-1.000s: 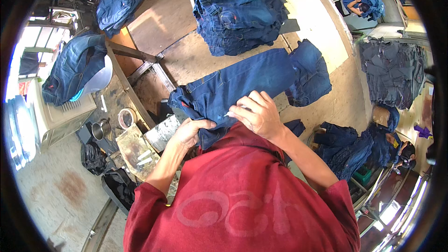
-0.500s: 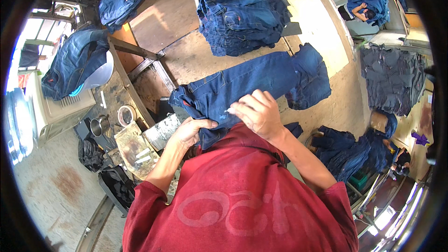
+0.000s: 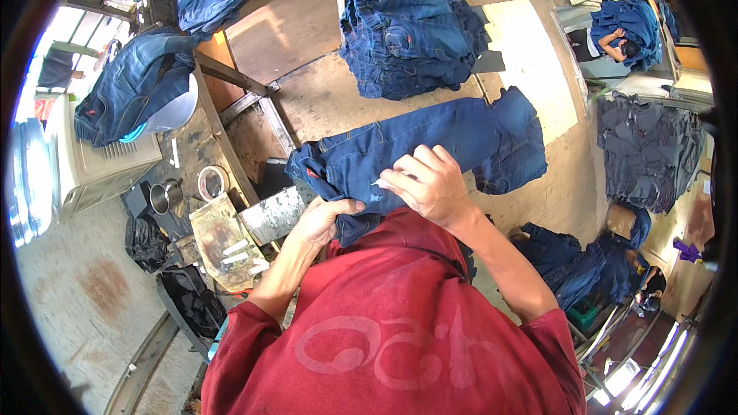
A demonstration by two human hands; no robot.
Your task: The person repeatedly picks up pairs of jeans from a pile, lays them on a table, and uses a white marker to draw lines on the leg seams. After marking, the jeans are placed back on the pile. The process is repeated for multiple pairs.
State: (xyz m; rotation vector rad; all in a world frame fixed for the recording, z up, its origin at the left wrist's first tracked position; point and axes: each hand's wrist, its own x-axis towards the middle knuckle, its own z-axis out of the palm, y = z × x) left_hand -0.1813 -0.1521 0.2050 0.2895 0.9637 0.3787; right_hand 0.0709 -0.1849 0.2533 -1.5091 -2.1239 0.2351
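Observation:
A pair of dark blue jeans (image 3: 407,138) lies across the table in front of me, its waist end toward me at the left. My left hand (image 3: 321,219) grips the near edge of the jeans, thumb on top and fingers under the fabric. Just above a pale scuffed patch (image 3: 375,196) on the denim is my right hand (image 3: 429,184), its fingers pinched together. A small white tip (image 3: 378,183), like the end of a white stick, pokes out of the pinch; the rest is hidden by the fingers.
Beyond the jeans stands a tall pile of folded jeans (image 3: 407,34). At left, white sticks (image 3: 237,250) lie on a stained board (image 3: 211,230), near a tape roll (image 3: 212,183) and a metal cup (image 3: 164,197). At far right, another person (image 3: 615,46) leans over denim.
The view has shifted slightly, so the surroundings sit a little differently in the picture. My left hand keeps its hold on the jeans, and my right hand stays pinched near the pale patch.

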